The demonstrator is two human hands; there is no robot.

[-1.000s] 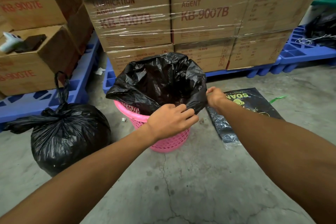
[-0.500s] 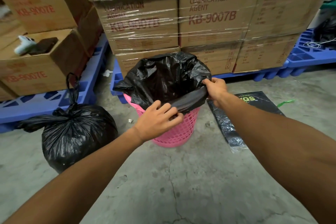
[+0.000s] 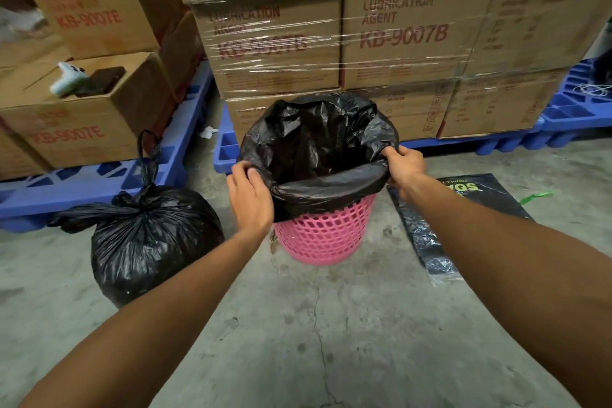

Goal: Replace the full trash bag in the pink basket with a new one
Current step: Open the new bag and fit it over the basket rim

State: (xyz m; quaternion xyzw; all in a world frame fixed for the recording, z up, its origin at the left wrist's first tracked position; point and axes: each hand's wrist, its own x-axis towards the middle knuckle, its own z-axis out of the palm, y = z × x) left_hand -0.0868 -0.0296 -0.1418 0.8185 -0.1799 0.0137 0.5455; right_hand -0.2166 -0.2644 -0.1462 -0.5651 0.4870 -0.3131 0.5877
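Observation:
A pink mesh basket [image 3: 326,237] stands on the concrete floor in the middle of the head view. A new black trash bag [image 3: 318,149] lines it, its mouth folded down over the near rim. My left hand [image 3: 250,195] grips the bag's edge at the basket's left side. At the right side, my right hand [image 3: 406,166] pinches the bag's edge too. The full black trash bag [image 3: 149,238], tied at the top, sits on the floor to the left of the basket.
A flat pack of trash bags [image 3: 447,225] lies on the floor right of the basket. Wrapped cardboard boxes [image 3: 397,36] on blue pallets [image 3: 563,119] stand close behind. More boxes [image 3: 76,122] stack at the left. A green scrap [image 3: 535,197] lies at the right.
My left hand has slid from the near rim round to the basket's left side. The bag's edge is now stretched down over the front rim. My right hand stays at the right side.

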